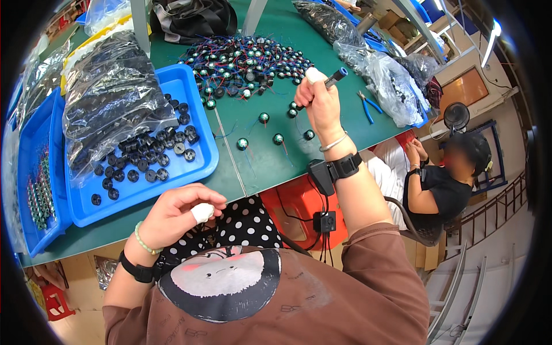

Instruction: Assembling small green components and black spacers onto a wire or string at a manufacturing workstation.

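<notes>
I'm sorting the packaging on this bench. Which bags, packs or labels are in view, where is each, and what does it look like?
Clear crinkled plastic bag of black parts: lies over the blue plastic tray, left of the bench.
Clear plastic bag of dark parts: right edge of the green table, past the right hand.
Long dark-filled bag: far end, top centre.
No labels, signs or screens can be made out.

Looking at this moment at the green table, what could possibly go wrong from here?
1. The right hand holds a dark pen-shaped tool above loose small round parts with thin wires; it might snag a wire.
2. Those parts lie near the green table edge and could roll off.
3. The left hand hovers near the blue plastic tray; a bump might spill the black round pieces.
</notes>
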